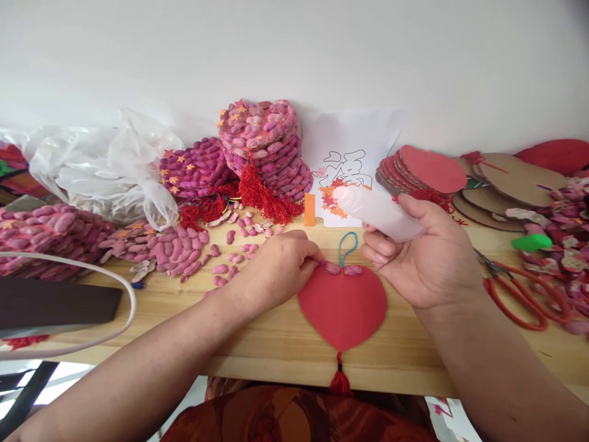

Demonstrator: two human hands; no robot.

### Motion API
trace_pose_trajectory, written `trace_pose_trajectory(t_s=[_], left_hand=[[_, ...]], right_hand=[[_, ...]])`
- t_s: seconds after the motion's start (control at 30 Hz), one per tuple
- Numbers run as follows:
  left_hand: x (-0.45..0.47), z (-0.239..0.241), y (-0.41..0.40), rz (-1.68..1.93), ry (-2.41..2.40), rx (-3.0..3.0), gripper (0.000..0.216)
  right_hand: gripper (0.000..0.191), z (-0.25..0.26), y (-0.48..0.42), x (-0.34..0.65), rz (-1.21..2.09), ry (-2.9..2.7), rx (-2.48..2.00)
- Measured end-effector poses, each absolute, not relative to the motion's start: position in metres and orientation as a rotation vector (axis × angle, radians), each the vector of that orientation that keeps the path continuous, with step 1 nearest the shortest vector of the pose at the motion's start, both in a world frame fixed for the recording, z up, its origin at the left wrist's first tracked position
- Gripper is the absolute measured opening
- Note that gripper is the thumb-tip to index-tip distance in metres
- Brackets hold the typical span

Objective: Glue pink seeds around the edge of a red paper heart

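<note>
A red heart-shaped piece (343, 310) lies on the wooden table, with a teal cord loop (348, 245) at its top and a red tassel (340, 382) at its bottom tip. Two pink-dyed peanuts (353, 270) sit along its upper edge, one on each side of the loop. My left hand (285, 264) is closed in a pinch at the heart's upper left edge, on a pink peanut mostly hidden by the fingers. Above the heart's right side, my right hand (423, 258) grips a whitish squeeze glue bottle (381, 212), its rounded end pointing left.
Loose pink peanuts (230, 258) lie left of the heart. Behind stand peanut-covered stacks (267, 138) and a plastic bag (101, 166). Star cutouts (338, 199) lie by a printed sheet (368, 135). Orange-handled scissors (519, 294) and red hearts (432, 169) are at right.
</note>
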State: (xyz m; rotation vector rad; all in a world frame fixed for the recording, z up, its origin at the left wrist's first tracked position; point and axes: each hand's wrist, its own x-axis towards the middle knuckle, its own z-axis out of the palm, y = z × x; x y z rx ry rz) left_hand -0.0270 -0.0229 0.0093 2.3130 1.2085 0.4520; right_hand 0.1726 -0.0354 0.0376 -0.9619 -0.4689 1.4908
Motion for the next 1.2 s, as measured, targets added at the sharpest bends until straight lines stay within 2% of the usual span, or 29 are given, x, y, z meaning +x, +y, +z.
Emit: trace_pose_trajectory(t_s=[0.53,0.97,1.2], left_hand=[[-0.023,0.01,-0.028,0.315,1.265,2.447,0.025],[-0.034,0.016,-0.025,0.456,1.209,2.403,0.019],[-0.034,0.016,-0.027,0.305,1.188,2.416,0.02]], right_hand=[[0.014,0.035,-0.032,0.173,1.539,-0.427,-0.998],[0.012,0.036,-0.032,0.177,1.522,-0.38,-0.989],[0.011,0.033,-0.032,0.178,1.538,-0.417,-0.974]])
